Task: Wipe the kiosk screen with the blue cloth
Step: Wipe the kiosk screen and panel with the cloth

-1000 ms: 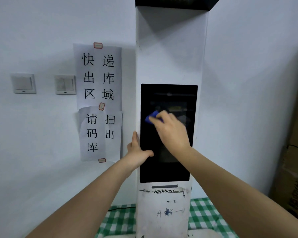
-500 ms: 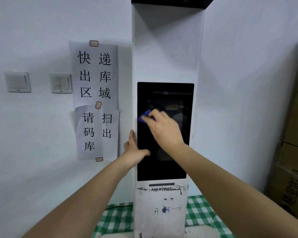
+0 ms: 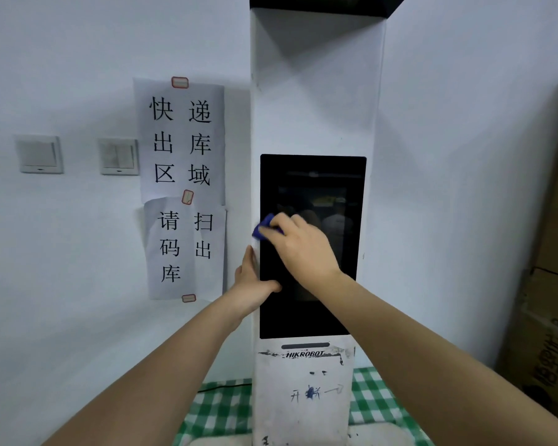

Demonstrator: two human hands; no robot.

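Head view: pale wall (image 3: 464, 156) behind, two light switches (image 3: 78, 155) at left, paper signs (image 3: 182, 188) taped beside a tall white kiosk (image 3: 316, 91), stacked cardboard boxes (image 3: 548, 284) at right, green checked cloth (image 3: 219, 410) under the kiosk's base.

Right hand (image 3: 306, 249) pressed flat-ish against the dark kiosk screen (image 3: 313, 317), fingers closed down over the blue cloth (image 3: 264, 228) — only a corner of cloth showing, right at the screen's left edge, about mid-height. Left hand (image 3: 253, 281) clasped on the kiosk's left side, thumb lying on the screen's lower left, apparently steadying the column.

Step in hand, by the look of it: mid-wipe, at the left end of a stroke. Next move likely calls for a sweep back toward the right edge, then lower rows — the bottom half still to cover, and the left thumb in the way there.

Writing: "HIKROBOT" below the screen; signs reading 快递出库区域 and 请扫码出库; handwritten marks lower down, probably 开 plus an arrow, partly smudged. Print on the boxes too blurred to read.
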